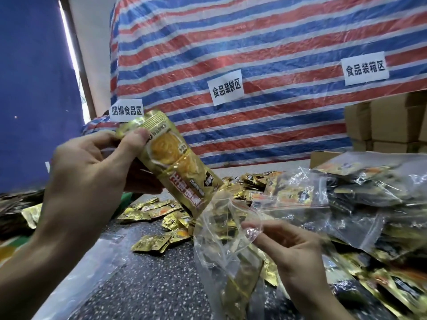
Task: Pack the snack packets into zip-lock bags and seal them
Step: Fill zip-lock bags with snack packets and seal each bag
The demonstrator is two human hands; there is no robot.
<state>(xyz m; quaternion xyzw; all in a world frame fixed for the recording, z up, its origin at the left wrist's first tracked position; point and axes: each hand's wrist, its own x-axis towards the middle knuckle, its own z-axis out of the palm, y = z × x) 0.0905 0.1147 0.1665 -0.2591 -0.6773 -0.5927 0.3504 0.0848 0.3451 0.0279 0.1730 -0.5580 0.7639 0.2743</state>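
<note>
Left hand (87, 172) grips one gold foil snack packet (175, 162) by its upper end, fingers (131, 144) curled round it. The packet is tilted, print upside down, showing a round yellow food picture and red-and-white lettering. Its lower end sits at the open mouth of a clear zip-lock bag (221, 239), whose rim the right hand (291, 245) pinches. The bag contains gold packets. Loose packets (159, 241) lie on the speckled counter (143, 285); filled bags (360, 197) are piled at right.
</note>
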